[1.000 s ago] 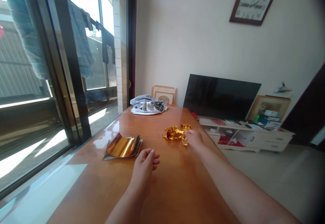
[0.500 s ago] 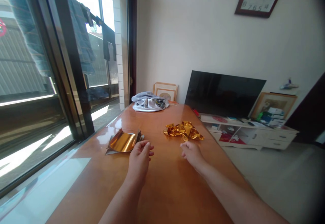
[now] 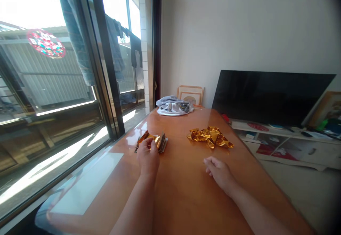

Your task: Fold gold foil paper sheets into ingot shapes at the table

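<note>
On the left of the table lies a stack of gold foil paper (image 3: 159,143), its edges fanned and curled up. My left hand (image 3: 148,156) is over the front of this stack, thumb and fingers pinched on a gold foil sheet; part of the stack is hidden behind the hand. My right hand (image 3: 217,171) hovers low over the table's right half with its fingers curled in, and nothing shows in it. Just beyond it sits a pile of folded, crinkled gold foil pieces (image 3: 210,137).
The brown table (image 3: 181,185) runs away from me, with a bundle of grey cloth (image 3: 174,106) at its far end. A pale sheet (image 3: 89,183) lies at the left edge. Glass sliding doors (image 3: 106,68) stand left; a television (image 3: 271,98) on a white cabinet stands right.
My left hand has moved onto the foil stack and pinched it. My right hand has drawn back slightly from the folded pieces. The view has turned left.
</note>
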A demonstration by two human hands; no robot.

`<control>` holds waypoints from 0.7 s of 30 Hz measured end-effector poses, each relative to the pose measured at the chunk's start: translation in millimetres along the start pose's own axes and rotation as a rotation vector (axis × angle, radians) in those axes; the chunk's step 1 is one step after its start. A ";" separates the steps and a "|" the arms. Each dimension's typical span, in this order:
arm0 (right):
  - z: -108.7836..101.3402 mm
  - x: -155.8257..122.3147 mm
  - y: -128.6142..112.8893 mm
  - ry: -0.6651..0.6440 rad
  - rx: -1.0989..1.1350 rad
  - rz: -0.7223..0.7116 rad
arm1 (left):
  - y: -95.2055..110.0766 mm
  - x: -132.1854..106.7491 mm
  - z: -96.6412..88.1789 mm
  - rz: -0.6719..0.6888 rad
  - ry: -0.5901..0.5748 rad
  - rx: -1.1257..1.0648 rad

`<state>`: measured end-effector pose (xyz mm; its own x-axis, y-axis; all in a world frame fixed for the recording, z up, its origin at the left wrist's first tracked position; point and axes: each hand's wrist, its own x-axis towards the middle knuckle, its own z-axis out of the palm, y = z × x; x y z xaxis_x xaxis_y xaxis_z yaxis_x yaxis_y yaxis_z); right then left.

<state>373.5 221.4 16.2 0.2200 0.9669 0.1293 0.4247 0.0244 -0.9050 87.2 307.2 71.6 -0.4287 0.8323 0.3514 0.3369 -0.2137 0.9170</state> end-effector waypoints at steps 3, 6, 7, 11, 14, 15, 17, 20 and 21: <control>0.6 -1.6 1.7 -0.027 -0.019 -0.035 | 2.8 -4.7 -0.2 0.077 -0.041 0.279; 0.4 -2.4 -1.2 -0.036 -0.030 -0.052 | 2.9 -7.0 1.3 0.082 -0.107 0.462; 0.1 -2.6 -2.8 -0.037 -0.031 -0.057 | 1.1 -6.6 2.1 0.082 -0.121 0.489; -1.0 -3.8 -7.8 -0.037 -0.021 -0.081 | -12.3 -0.3 5.3 0.076 -0.154 0.515; -1.1 -4.0 -7.5 -0.036 -0.016 -0.087 | -20.8 3.9 6.1 0.054 -0.150 0.455; -1.0 -3.8 -6.9 -0.035 -0.018 -0.085 | -22.2 4.6 6.0 0.050 -0.149 0.423; -0.7 -3.4 -5.8 -0.036 -0.022 -0.080 | -22.4 5.1 5.8 0.044 -0.155 0.372; -0.4 -3.4 -5.4 -0.037 -0.020 -0.079 | -19.6 4.3 6.3 0.039 -0.162 0.338; -0.3 -3.7 -5.6 -0.039 -0.019 -0.080 | -18.8 3.9 6.8 0.043 -0.163 0.331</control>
<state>370.5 217.6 20.9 0.1501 0.9712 0.1850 0.4562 0.0979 -0.8845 84.9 318.0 54.5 -0.2777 0.9026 0.3289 0.6162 -0.0952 0.7818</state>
